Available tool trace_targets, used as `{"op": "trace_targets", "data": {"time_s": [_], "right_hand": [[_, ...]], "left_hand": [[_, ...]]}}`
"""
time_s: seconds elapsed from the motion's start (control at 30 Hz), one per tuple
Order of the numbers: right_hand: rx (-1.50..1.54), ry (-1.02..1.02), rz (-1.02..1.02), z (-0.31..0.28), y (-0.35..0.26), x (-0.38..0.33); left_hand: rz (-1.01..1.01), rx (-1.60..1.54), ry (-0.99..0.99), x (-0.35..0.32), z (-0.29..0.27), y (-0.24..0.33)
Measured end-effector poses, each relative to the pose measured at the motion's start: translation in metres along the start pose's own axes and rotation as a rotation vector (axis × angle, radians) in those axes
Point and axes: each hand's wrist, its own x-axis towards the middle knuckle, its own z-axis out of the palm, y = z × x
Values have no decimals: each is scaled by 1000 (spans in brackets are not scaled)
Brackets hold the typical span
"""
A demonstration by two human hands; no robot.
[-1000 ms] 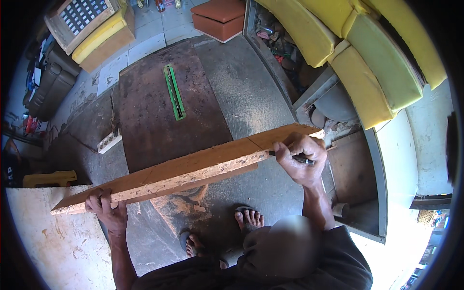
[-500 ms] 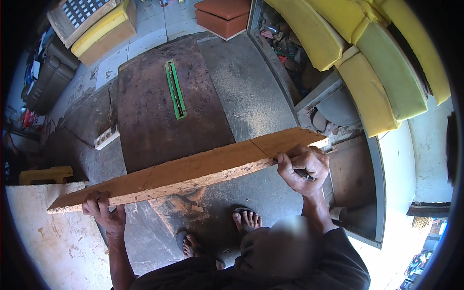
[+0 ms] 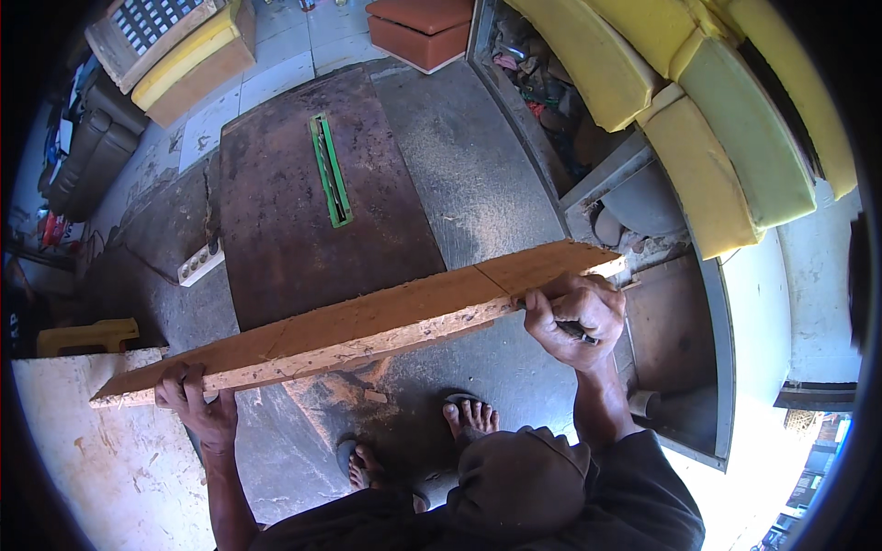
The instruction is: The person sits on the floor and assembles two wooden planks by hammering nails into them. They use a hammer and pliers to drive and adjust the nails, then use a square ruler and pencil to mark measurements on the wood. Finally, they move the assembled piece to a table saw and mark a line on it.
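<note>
Saw table: the big rusty-brown metal table top (image 3: pixel 303 230) is filling the middle of the view, its green-rimmed blade slot (image 3: pixel 329 170) sitting up at 11 o'clock.

Plank: the long rough orange-brown wooden plank (image 3: pixel 358 326) is being carried level above the near edge of that table, running from 8 o'clock up towards 3 o'clock, splintery pale edge facing the person.

Cushions: yellow foam cushions (image 3: pixel 698 119) are crowding the 1 to 2 o'clock side, just beyond the plank's far end.

Board: a pale paint-stained sheet (image 3: pixel 83 459) is lying at 8 o'clock, just beside the plank's low end.

Right hand: the right hand (image 3: pixel 574 317) is clenching over the plank's edge near its 3 o'clock end, with a dark pencil-like thing (image 3: pixel 577 329) tucked in the fingers.

Left hand: the left hand (image 3: pixel 188 399) is cupping the plank from underneath at 8 o'clock, fingers wrapped up round the edge.

Doing it well: I'd judge both grips want to be staying firm and level, the long plank swinging clear of the cushions.

In the way: a small white power strip (image 3: pixel 200 264) is sitting at 9 o'clock by the table; sandalled feet (image 3: pixel 413 436) are standing right below the plank at 6 o'clock.
</note>
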Motion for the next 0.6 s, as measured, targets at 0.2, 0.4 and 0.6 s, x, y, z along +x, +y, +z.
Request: {"op": "trace_targets", "data": {"time_s": [0.2,0.4,0.6], "right_hand": [[42,-59,23,-3,5,-2],[24,-2,40,1,4,-1],[93,-41,68,-1,8,-1]], "left_hand": [[0,-22,-2,1,1,-2],[5,-39,-24,6,1,-1],[-5,-22,-38,8,-2,-1]]}}
